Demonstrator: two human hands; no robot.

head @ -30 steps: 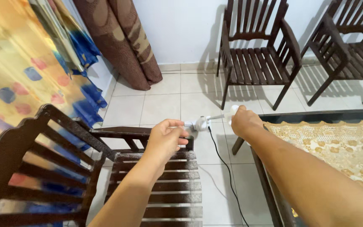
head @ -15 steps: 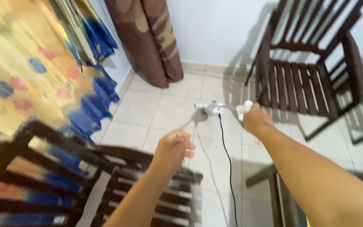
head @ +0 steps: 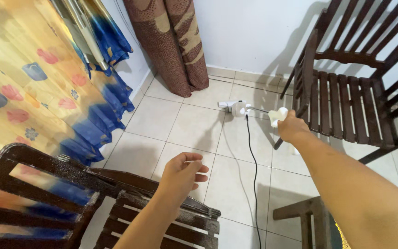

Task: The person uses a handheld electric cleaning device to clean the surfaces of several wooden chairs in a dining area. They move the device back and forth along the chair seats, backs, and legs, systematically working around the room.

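Floor tiles (head: 187,127) lay open in the middle, w/ curtain (head: 24,78) along the left, one wooden chair (head: 116,207) at the near edge, another chair (head: 346,97) at right. Right hand (head: 293,128) was shut round the white handle of a small white appliance (head: 241,109), held out over the tiles, black cord (head: 253,170) hanging down. Left hand (head: 183,173) hung loosely half-open above the near chair, holding nothing. Appliance's make-up was hard to tell; the grip was partly hidden.

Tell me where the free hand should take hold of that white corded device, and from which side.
Grip the round white body at the device's far end, coming from the left, the side of the open left hand. The right hand already holds the white handle, and the black cord hangs from beneath the body, so a hold from below would likely foul it.
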